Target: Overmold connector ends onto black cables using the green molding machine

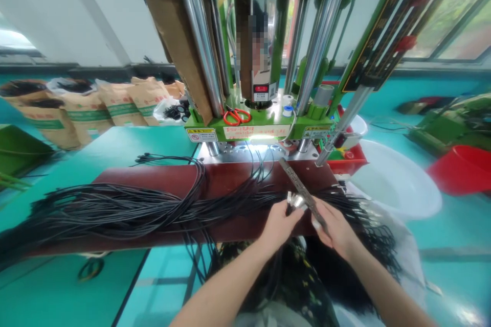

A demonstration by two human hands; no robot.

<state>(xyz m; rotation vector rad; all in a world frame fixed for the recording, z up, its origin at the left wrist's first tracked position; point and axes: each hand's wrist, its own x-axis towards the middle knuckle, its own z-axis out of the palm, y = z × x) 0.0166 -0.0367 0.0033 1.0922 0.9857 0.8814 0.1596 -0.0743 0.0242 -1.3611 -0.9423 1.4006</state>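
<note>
My right hand (334, 227) is closed around the lower end of a long dark metal bar (296, 180) with notches along its face. The bar slants up and left toward the press. Close beside it, my left hand (279, 222) pinches a small shiny metal piece (297, 201), whose exact kind I cannot make out. Both hands are above the front of the brown board (230, 176). A thick bundle of black cables (126, 209) lies across that board and passes behind my hands. Several thin cables run from the bundle up to the press's metal bed (245, 153).
A green press (238, 130) with steel columns stands straight ahead, red-handled scissors (237, 116) on its ledge. Paper sacks (86, 110) line the far left. At right are a red bin (347, 161), a white tub (395, 179) and a red bucket (460, 169).
</note>
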